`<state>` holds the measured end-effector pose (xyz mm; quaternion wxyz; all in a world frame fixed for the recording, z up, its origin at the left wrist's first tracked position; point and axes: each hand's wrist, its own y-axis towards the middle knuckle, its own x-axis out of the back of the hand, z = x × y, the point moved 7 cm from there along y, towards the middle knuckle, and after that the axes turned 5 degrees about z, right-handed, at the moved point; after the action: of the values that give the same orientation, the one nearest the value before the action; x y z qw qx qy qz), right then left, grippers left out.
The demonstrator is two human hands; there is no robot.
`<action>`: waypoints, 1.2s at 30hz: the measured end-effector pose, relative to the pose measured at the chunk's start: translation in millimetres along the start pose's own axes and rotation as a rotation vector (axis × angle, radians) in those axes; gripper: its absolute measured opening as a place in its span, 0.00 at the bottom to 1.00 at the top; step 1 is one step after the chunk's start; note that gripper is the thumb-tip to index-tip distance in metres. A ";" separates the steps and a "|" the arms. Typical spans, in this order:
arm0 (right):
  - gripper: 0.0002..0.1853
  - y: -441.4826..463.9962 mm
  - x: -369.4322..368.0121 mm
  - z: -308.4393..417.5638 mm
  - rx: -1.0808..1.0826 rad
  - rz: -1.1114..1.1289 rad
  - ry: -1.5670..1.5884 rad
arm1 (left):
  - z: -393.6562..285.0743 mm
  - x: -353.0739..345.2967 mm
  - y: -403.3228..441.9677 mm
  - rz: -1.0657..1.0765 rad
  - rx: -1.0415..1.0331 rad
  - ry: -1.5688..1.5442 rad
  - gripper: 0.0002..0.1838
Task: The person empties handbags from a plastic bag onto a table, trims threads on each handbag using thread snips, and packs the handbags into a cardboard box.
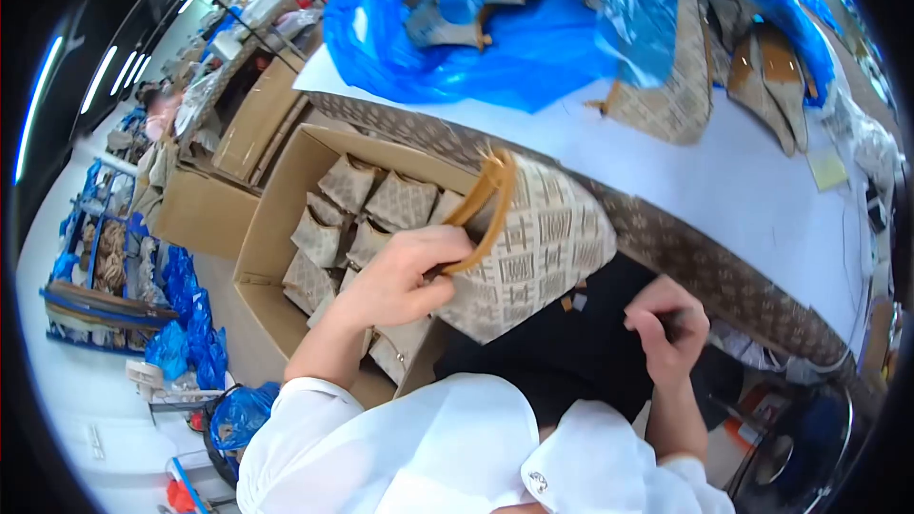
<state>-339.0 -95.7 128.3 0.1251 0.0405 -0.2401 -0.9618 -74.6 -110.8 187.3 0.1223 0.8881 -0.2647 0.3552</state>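
Note:
My left hand [419,271] grips a beige patterned pouch [538,247] by its tan-trimmed open edge, above my lap and beside the box. The pouch's mouth faces left, and its wide patterned side shows. My right hand [669,324] is off to the right, touching nothing visible, with its fingers curled inward. Whether anything small sits within those fingers is hidden. Left of the pouch, a cardboard box [262,228] holds several similar patterned pouches [402,200] standing in rows.
A white-topped table [571,148] with a brown patterned edge runs across ahead. On it lie a blue plastic bag [543,57] with pouches inside and more pouches [666,100] at the right. A black fan [790,447] stands low right; blue bags [195,324] are at left.

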 end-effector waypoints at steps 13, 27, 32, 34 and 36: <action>0.07 -1.8 -48.6 -67.3 -0.475 0.104 -0.089 | 17.4 -80.4 5.8 0.382 -0.037 0.087 0.10; 0.04 -15.6 -67.5 -38.1 0.061 0.084 -0.246 | 13.5 -84.8 25.9 0.014 -0.039 0.298 0.10; 0.10 -23.1 -66.1 -27.2 0.154 0.261 -0.413 | 7.2 -103.0 23.8 -0.096 -0.157 0.241 0.11; 0.11 -24.8 -56.0 -19.4 0.168 0.301 -0.440 | 8.2 -108.3 17.7 -0.135 -0.188 0.255 0.10; 0.14 -22.6 -38.7 -14.5 0.147 0.301 -0.564 | 4.4 -109.3 10.2 -0.235 -0.260 0.312 0.10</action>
<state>-304.6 -72.9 105.5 0.1911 -0.2547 -0.3373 -0.8859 -144.1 -79.1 108.4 0.3155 0.8241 -0.1807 0.4345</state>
